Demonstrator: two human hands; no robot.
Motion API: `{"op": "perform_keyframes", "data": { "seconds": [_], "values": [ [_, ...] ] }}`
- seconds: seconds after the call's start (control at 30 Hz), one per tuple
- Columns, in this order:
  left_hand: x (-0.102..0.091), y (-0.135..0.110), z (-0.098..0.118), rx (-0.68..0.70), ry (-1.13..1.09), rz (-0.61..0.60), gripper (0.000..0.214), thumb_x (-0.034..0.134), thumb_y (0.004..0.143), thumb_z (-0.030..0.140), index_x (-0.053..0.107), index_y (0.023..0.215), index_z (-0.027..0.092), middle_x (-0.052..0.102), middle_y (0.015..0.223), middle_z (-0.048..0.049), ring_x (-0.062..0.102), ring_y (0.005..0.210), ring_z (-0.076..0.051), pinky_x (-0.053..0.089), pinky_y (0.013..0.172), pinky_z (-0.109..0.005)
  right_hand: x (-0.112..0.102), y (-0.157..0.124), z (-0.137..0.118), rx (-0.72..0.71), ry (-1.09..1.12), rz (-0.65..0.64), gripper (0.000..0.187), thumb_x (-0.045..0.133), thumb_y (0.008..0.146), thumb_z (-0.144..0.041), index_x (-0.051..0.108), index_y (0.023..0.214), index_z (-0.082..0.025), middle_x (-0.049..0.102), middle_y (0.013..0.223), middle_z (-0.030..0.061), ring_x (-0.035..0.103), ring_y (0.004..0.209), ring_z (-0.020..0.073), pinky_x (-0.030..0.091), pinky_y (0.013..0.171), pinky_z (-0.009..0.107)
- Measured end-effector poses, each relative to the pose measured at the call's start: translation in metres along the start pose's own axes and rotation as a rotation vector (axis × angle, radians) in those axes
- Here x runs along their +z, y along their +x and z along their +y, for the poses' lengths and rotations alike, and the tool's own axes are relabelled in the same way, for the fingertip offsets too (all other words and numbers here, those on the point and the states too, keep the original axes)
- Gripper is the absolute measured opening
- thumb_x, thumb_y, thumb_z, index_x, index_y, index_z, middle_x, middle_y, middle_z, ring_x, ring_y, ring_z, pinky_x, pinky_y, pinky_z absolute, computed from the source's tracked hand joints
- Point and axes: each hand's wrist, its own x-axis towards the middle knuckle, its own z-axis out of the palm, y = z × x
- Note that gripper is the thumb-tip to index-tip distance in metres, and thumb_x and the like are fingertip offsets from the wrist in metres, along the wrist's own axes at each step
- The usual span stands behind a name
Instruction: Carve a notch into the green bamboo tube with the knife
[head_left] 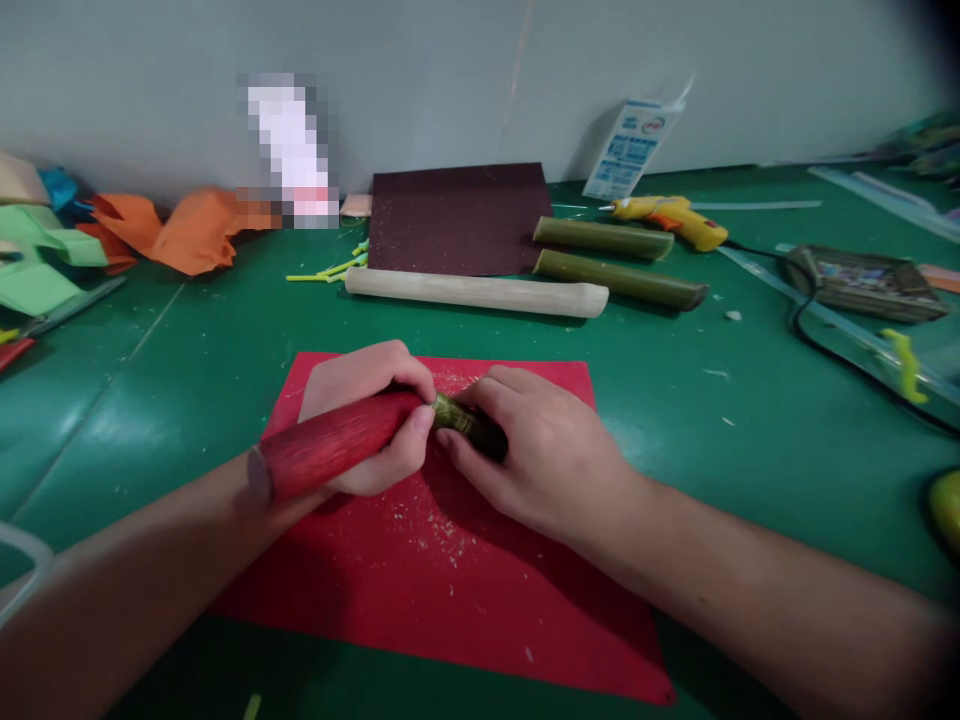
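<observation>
My left hand (364, 375) is wrapped round the thick red wooden handle of a tool (337, 447). The handle's butt end points back toward my left forearm, and its working tip is hidden at my fingers. Close against it, my right hand (555, 450) grips a short green bamboo piece (455, 417) between thumb and fingers, with pale scraped marks on its surface. Both hands are over a red sheet (390, 600) on the green table. Fine pale shavings (446, 545) are scattered across that sheet.
Behind the sheet lie a pale peeled stick (480, 292), two green bamboo halves (604, 238) and a dark brown sheet (457, 220). A yellow glue gun (675, 220) trails a black cord (832, 350) along the right. Orange crumpled paper (195, 230) sits at left; a carton (630, 150) leans on the wall.
</observation>
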Motion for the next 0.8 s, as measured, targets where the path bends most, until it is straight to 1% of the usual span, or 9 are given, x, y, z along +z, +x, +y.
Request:
{"op": "perform_keyframes", "data": {
  "seconds": [0.13,0.27,0.33,0.4,0.43,0.5,0.6,0.7,0.8],
  "values": [
    [0.002,0.007,0.005,-0.144,0.032,-0.003,0.014,0.054,0.082,0.031,0.061,0.075,0.021,0.067,0.073,0.0007,0.060,0.067,-0.014,0.047,0.062,-0.027,0.000,0.001,0.000,-0.002,-0.046,0.001,0.031,0.049,0.091,-0.037,0.069,0.091,-0.013,0.061,0.090,0.0101,0.055,0.083,0.0230,0.040,0.067,0.034],
    [0.003,0.013,0.012,-0.228,0.002,-0.090,0.012,0.053,0.081,0.028,0.063,0.078,0.021,0.069,0.076,0.0012,0.061,0.069,-0.014,0.049,0.065,-0.025,0.002,0.001,0.000,0.002,0.010,0.004,0.028,0.049,0.090,-0.034,0.066,0.094,-0.013,0.061,0.090,0.0098,0.056,0.082,0.0213,0.040,0.066,0.033],
    [0.003,0.016,0.014,-0.281,-0.018,-0.118,0.015,0.054,0.083,0.032,0.061,0.075,0.020,0.067,0.074,0.0017,0.059,0.068,-0.013,0.048,0.063,-0.025,0.003,0.001,0.000,0.004,0.027,0.030,0.024,0.051,0.089,-0.034,0.063,0.093,-0.014,0.061,0.088,0.0083,0.055,0.080,0.0202,0.039,0.064,0.032],
    [0.004,0.017,0.014,-0.328,-0.040,-0.106,0.022,0.054,0.086,0.036,0.058,0.071,0.020,0.063,0.068,0.0025,0.056,0.065,-0.013,0.045,0.059,-0.024,0.004,0.002,0.000,0.025,0.039,0.048,0.022,0.053,0.088,-0.035,0.061,0.093,-0.015,0.061,0.087,0.0070,0.055,0.077,0.0190,0.038,0.062,0.031],
    [0.005,0.018,0.013,-0.338,-0.050,-0.091,0.023,0.053,0.087,0.035,0.056,0.070,0.019,0.061,0.066,0.0028,0.055,0.064,-0.012,0.044,0.057,-0.023,0.004,0.002,0.000,0.040,0.045,0.049,0.022,0.054,0.087,-0.036,0.061,0.093,-0.015,0.062,0.087,0.0066,0.055,0.077,0.0187,0.037,0.061,0.030],
    [0.007,0.019,0.010,-0.314,-0.059,-0.073,0.020,0.051,0.086,0.028,0.055,0.068,0.019,0.060,0.066,0.0032,0.054,0.064,-0.012,0.044,0.058,-0.023,0.004,0.002,0.000,0.058,0.061,0.036,0.022,0.055,0.087,-0.036,0.060,0.092,-0.016,0.063,0.088,0.0061,0.056,0.077,0.0186,0.037,0.061,0.030],
    [0.008,0.020,0.003,-0.232,-0.070,-0.083,0.016,0.049,0.082,0.021,0.057,0.069,0.019,0.061,0.068,0.0033,0.054,0.065,-0.012,0.043,0.061,-0.024,0.004,0.002,0.001,0.063,0.082,0.018,0.021,0.056,0.086,-0.036,0.061,0.091,-0.017,0.063,0.087,0.0055,0.057,0.077,0.0180,0.038,0.062,0.029],
    [0.011,0.021,-0.003,-0.197,-0.120,-0.102,0.022,0.046,0.085,0.025,0.053,0.065,0.020,0.057,0.064,0.0032,0.051,0.062,-0.012,0.041,0.059,-0.026,0.003,0.002,0.001,0.076,0.096,0.009,0.021,0.056,0.086,-0.037,0.060,0.088,-0.017,0.063,0.086,0.0052,0.056,0.075,0.0172,0.038,0.062,0.029],
    [0.015,0.020,-0.006,-0.217,-0.202,-0.077,0.029,0.046,0.088,0.031,0.049,0.062,0.020,0.051,0.060,0.0031,0.048,0.060,-0.012,0.039,0.057,-0.027,0.004,0.003,0.002,0.069,0.127,0.013,0.020,0.056,0.086,-0.036,0.060,0.089,-0.017,0.063,0.087,0.0050,0.056,0.076,0.0165,0.038,0.063,0.029]
  ]
}}
